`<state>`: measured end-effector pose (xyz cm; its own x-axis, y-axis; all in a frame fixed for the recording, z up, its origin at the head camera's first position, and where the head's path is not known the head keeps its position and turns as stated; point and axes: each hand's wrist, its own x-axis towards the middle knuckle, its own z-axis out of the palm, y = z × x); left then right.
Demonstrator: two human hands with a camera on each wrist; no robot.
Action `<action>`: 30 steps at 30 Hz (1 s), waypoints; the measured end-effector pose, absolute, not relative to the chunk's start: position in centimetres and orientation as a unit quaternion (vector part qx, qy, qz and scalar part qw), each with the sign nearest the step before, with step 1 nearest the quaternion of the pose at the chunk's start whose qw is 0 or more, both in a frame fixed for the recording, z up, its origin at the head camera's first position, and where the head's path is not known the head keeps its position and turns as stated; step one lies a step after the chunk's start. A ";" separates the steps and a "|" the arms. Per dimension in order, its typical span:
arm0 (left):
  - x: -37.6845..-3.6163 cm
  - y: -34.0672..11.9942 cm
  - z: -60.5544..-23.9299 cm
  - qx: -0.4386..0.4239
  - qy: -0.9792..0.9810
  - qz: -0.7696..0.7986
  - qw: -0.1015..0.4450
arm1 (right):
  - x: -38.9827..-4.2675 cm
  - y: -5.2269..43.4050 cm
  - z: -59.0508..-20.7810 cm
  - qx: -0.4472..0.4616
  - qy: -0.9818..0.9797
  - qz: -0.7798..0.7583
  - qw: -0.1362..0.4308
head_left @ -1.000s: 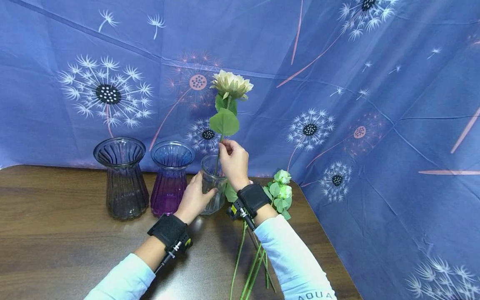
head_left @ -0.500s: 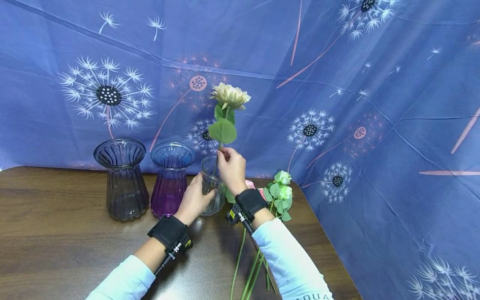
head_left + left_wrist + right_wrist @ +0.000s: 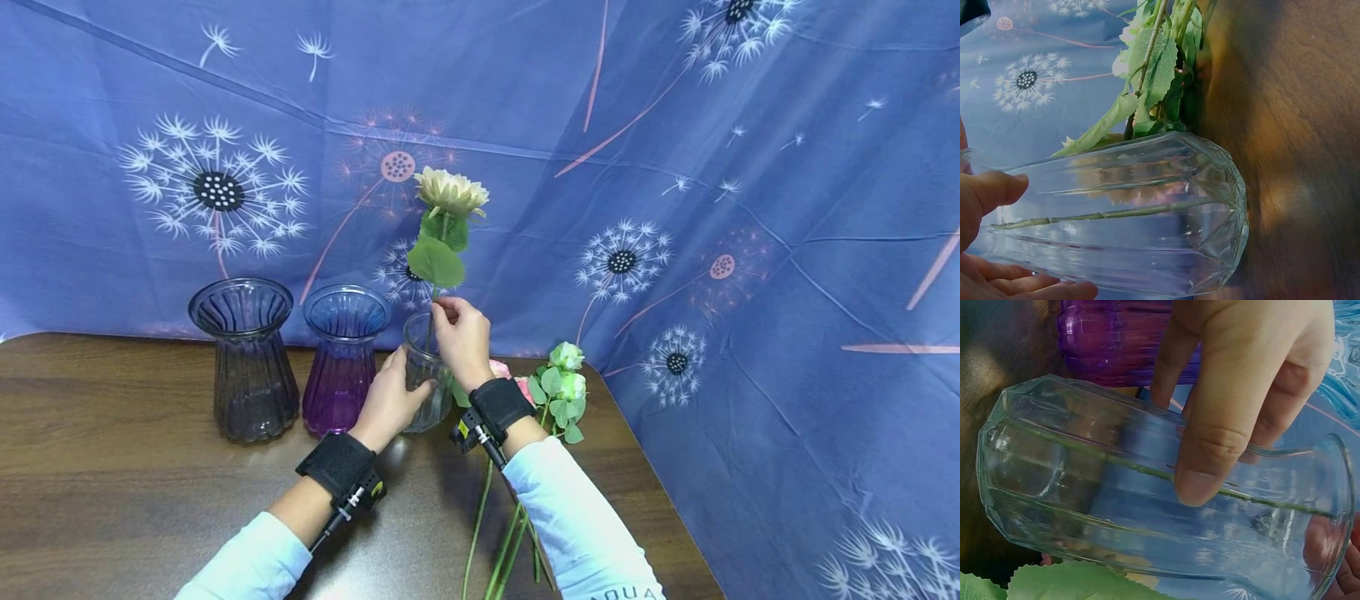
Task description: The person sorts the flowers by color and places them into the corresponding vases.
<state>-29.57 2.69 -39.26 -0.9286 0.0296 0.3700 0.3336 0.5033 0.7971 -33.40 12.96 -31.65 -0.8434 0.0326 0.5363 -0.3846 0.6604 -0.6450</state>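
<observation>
A clear ribbed glass vase (image 3: 426, 375) stands on the wooden table (image 3: 112, 467). My left hand (image 3: 388, 398) grips its side, thumb and fingers wrapped round the glass (image 3: 1147, 212). My right hand (image 3: 461, 337) pinches the stem of a cream flower (image 3: 450, 190) just above the vase rim. The green stem (image 3: 1147, 469) runs down inside the vase (image 3: 1116, 506), and the bloom and leaves (image 3: 437, 260) stand upright above it.
A purple vase (image 3: 343, 358) and a dark smoky vase (image 3: 243, 358) stand left of the clear one. More flowers (image 3: 562, 383) with long stems (image 3: 506, 542) lie on the table to the right, near its right edge. A blue dandelion cloth (image 3: 675, 208) hangs behind.
The cream flower has sunk lower into the clear vase and my right hand has come down with it. My left hand stays on the vase.
</observation>
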 end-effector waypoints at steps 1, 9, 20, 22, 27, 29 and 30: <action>-29.5 2.7 -39.2 -0.105 -0.853 -0.487 0.155 | -33.4 13.0 -31.7 0.100 -0.873 0.399 0.261; -29.5 2.8 -39.2 -0.107 -0.854 -0.484 0.158 | -33.2 13.3 -31.6 0.099 -0.872 0.394 0.271; -29.6 3.0 -39.5 -0.114 -0.847 -0.490 0.173 | -32.5 15.4 -31.4 0.090 -0.870 0.397 0.280; -29.6 3.0 -39.5 -0.113 -0.846 -0.491 0.174 | -32.4 15.9 -31.4 0.087 -0.868 0.397 0.285; -29.6 2.9 -39.3 -0.110 -0.847 -0.491 0.171 | -32.1 16.9 -31.3 0.083 -0.866 0.398 0.290; -29.5 2.9 -39.2 -0.109 -0.848 -0.492 0.167 | -31.9 17.3 -31.2 0.080 -0.866 0.401 0.286; -29.5 2.8 -39.2 -0.108 -0.848 -0.492 0.165 | -31.8 17.5 -31.2 0.078 -0.866 0.403 0.287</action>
<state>-29.51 2.85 -39.21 -0.9221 0.0202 0.3865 0.3456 0.4927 0.7986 -31.81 17.48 -31.21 -0.8227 0.0956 0.5603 -0.3670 0.6635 -0.6520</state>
